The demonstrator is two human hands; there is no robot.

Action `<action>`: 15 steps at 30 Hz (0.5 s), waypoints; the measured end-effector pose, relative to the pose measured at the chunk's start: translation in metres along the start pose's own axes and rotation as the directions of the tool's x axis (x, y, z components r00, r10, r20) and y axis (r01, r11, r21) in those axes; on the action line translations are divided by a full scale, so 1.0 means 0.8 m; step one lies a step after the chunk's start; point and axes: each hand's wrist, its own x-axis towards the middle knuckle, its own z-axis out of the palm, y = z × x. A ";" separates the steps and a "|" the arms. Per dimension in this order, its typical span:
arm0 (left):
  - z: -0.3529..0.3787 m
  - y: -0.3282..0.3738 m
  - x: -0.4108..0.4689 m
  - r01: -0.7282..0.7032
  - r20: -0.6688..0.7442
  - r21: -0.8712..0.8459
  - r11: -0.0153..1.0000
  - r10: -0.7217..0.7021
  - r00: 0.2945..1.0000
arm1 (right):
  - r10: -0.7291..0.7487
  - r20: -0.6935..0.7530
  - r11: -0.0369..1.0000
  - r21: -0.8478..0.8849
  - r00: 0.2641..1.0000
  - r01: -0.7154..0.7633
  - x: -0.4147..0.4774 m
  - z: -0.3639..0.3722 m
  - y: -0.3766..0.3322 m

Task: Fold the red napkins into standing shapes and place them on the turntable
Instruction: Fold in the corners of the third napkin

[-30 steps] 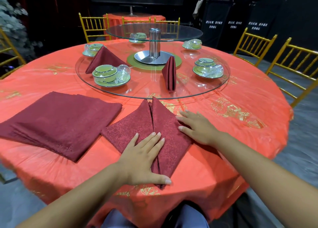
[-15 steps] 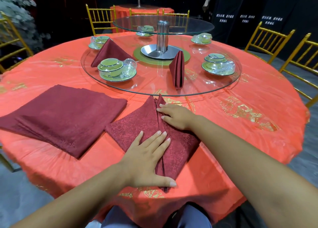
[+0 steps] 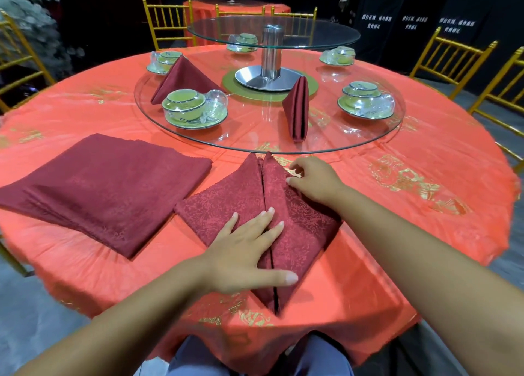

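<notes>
Right hand [image 3: 313, 181] moved up to napkin [image 3: 226, 197] tip, centre frame.
Left hand [image 3: 243, 250] flat, pressing; right's grip unclear. Soft cloth: pinch a corner.

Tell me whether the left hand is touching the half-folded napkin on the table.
Touching. The head view shows the left hand lying flat on the half-folded napkin, fingers spread across its centre seam.

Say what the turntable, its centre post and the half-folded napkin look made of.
The turntable looks clear glass: the tablecloth shows through. The centre post seems brushed metal, probably steel, dull sheen. The napkin is woven cloth with a raised pattern; fibre unclear.
</notes>
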 end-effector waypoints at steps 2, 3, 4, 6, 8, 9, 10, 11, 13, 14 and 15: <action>-0.018 -0.004 0.005 0.001 -0.122 -0.330 0.944 -0.043 0.992 | 0.087 0.055 0.996 0.007 0.995 -0.087 -0.003 -0.007 0.010; -0.026 -0.008 0.009 -0.011 -0.236 -0.408 0.913 -0.094 0.967 | 0.124 0.075 0.992 0.016 0.989 -0.125 -0.005 -0.011 0.014; -0.034 -0.015 0.013 -0.006 -0.354 -0.404 0.915 -0.150 0.923 | 0.155 0.092 0.988 0.010 0.984 -0.156 -0.008 -0.015 0.018; -0.050 -0.038 0.024 0.096 -0.500 -0.288 0.953 -0.235 0.834 | 0.204 0.132 0.979 -0.040 0.970 -0.200 -0.012 -0.023 0.022; -0.064 -0.065 0.034 0.270 -0.504 -0.188 0.944 -0.329 0.799 | 0.229 0.181 0.973 -0.078 0.957 -0.218 -0.015 -0.030 0.022; -0.069 -0.076 0.038 0.342 -0.488 -0.157 0.926 -0.374 0.788 | 0.234 0.204 0.972 -0.087 0.951 -0.220 -0.016 -0.032 0.021; -0.072 -0.086 0.042 0.396 -0.469 -0.137 0.908 -0.412 0.781 | 0.238 0.226 0.970 -0.096 0.945 -0.222 -0.018 -0.035 0.019; -0.074 -0.093 0.045 0.435 -0.446 -0.119 0.892 -0.440 0.779 | 0.245 0.250 0.969 -0.106 0.937 -0.225 -0.019 -0.038 0.016; -0.077 -0.100 0.052 0.490 -0.396 -0.068 0.869 -0.474 0.786 | 0.257 0.302 0.966 -0.119 0.918 -0.231 -0.021 -0.042 0.010; -0.079 -0.101 0.056 0.502 -0.373 -0.050 0.863 -0.483 0.792 | 0.260 0.321 0.965 -0.120 0.911 -0.233 -0.022 -0.044 0.008; -0.083 -0.101 0.058 0.504 -0.348 -0.047 0.862 -0.487 0.801 | 0.260 0.336 0.965 -0.122 0.905 -0.231 -0.023 -0.045 0.006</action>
